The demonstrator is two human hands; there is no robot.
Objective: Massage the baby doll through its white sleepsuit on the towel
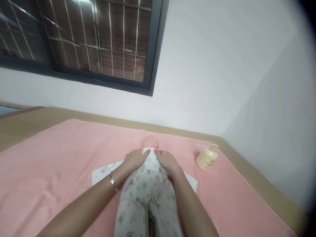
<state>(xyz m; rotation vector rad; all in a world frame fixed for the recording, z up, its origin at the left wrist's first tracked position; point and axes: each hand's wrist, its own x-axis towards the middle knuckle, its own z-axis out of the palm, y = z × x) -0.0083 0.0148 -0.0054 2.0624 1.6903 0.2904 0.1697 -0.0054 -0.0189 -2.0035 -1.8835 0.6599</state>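
Note:
A baby doll (148, 184) with a smooth, bald head (150, 142) lies stretched out, its head away from me. It wears a white top and trousers with a small green and grey print. My left hand (137, 158) is wrapped around the doll's left-hand shoulder in view, thumb near the collar. On the opposite shoulder, my right hand (168, 161) grips in the same way, its thumb also by the collar. White printed sleeves (105, 170) spread out to both sides beneath my wrists. Most of my fingers are hidden under the doll's sides.
A pink blanket (61, 154) lies under the doll, wrinkled at the left, over a tan surface (46, 115). To the right stands a pale yellow pump bottle (206, 158). Behind are a white wall (197, 65) and a dark-framed window (150, 49) with metal bars.

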